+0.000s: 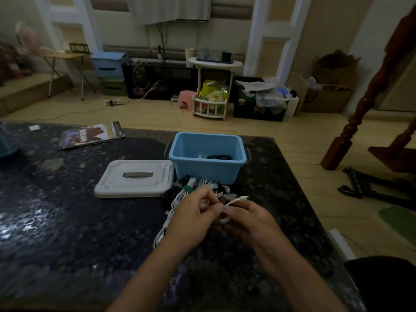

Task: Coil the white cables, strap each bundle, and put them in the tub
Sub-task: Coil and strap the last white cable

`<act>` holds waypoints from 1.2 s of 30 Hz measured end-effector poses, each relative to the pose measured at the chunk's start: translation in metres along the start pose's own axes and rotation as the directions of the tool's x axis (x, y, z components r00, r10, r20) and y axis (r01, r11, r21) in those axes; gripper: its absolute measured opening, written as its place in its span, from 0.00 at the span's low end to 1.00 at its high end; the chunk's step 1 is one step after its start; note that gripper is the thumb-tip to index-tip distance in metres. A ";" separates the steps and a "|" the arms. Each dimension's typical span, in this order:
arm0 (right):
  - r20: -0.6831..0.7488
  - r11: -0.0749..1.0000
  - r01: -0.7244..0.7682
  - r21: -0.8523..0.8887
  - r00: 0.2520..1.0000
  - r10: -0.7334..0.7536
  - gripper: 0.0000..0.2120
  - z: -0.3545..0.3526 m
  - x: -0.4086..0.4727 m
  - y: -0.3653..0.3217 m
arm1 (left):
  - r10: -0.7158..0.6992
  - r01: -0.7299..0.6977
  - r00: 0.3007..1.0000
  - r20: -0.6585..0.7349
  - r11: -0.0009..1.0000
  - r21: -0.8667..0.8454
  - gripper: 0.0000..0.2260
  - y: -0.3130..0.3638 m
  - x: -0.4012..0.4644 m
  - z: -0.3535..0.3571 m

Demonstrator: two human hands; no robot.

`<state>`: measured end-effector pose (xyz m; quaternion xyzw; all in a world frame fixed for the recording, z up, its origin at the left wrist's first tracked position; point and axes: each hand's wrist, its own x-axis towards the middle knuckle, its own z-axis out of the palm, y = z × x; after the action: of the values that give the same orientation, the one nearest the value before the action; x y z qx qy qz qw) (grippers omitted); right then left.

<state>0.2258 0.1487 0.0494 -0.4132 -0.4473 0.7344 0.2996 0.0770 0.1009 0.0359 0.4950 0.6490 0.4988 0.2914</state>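
Both hands meet at lower centre: the left hand (193,218) and right hand (247,218) pinch a white cable (236,201), its plug end pointing toward the right of the frame. Just above lie more white cables (198,188) beside the blue tub (208,158).

Readable text: very little, none fully legible.

Magazine (91,135) on the dark table (67,221): a row of large pale characters across its cover, seen at a slant and too blurred to read. Dark green box (256,109) on the floor by the white shelf stand (212,86): yellowish printed characters on its front and a small yellow logo above them, both illegible. Yellow-green packet (210,90) inside the stand: printed label, unreadable. Cardboard box (324,100) at the far wall: a round dark mark, indistinct.
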 end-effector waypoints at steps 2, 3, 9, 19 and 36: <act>-0.030 0.995 -0.021 -0.098 0.999 0.018 0.33 -0.005 0.002 0.000 | -0.018 0.017 1.000 -0.019 1.000 -0.016 0.07 -0.001 0.001 -0.001; -0.069 0.984 0.021 -0.179 0.997 -0.034 0.40 -0.008 0.003 0.000 | -0.040 0.039 0.999 -0.019 0.999 -0.036 0.06 -0.002 0.001 -0.001; 0.223 0.205 0.472 -0.857 0.700 -0.679 0.18 -0.021 0.012 -0.003 | -0.044 0.044 0.998 0.040 0.999 -0.011 0.08 0.000 0.001 0.000; 0.075 0.492 0.511 -0.705 0.743 -0.665 0.07 -0.012 0.006 0.000 | -0.092 0.105 0.989 0.116 0.989 -0.107 0.13 0.009 -0.004 -0.003; 0.203 0.583 0.475 -0.659 0.859 -0.470 0.05 -0.016 0.016 0.002 | -0.035 0.030 0.993 0.117 0.999 0.038 0.10 0.010 -0.006 -0.008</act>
<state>0.2321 0.1676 0.0380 -0.3578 -0.7816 0.4089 0.3066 0.0756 0.0925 0.0467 0.5182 0.6477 0.4520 0.3282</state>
